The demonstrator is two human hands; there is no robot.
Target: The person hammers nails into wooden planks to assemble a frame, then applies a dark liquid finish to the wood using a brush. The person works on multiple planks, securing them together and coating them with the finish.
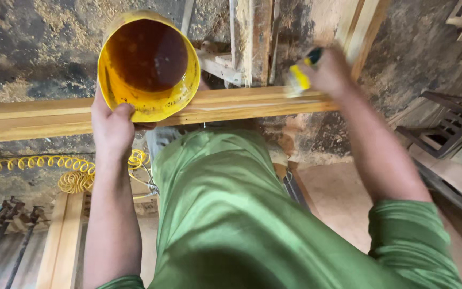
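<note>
Head camera, looking straight down: my left hand [112,126] grips a yellow tub [148,64] by its lower rim, thumb hooked over the edge and fingers closed beneath it, the tub tilted so its open mouth faces up at me and shows a dark brown liquid inside. The tub sits above the near long edge of a pale wooden plank [231,104] that runs across the frame from left to right. My right hand [330,69], blurred, is closed around a brush with a yellow and dark handle [301,75]; the handle pokes out on the thumb side of my fist, and the brush end meets the plank's top face towards its right end. My green shirt [231,214] fills the lower middle. Below the plank at left lies a coiled yellow air hose [76,174] on a sawdust-covered floor [33,32], beside upright timber lengths [62,241]. A dark chair frame [445,126] stands at the right edge.
</note>
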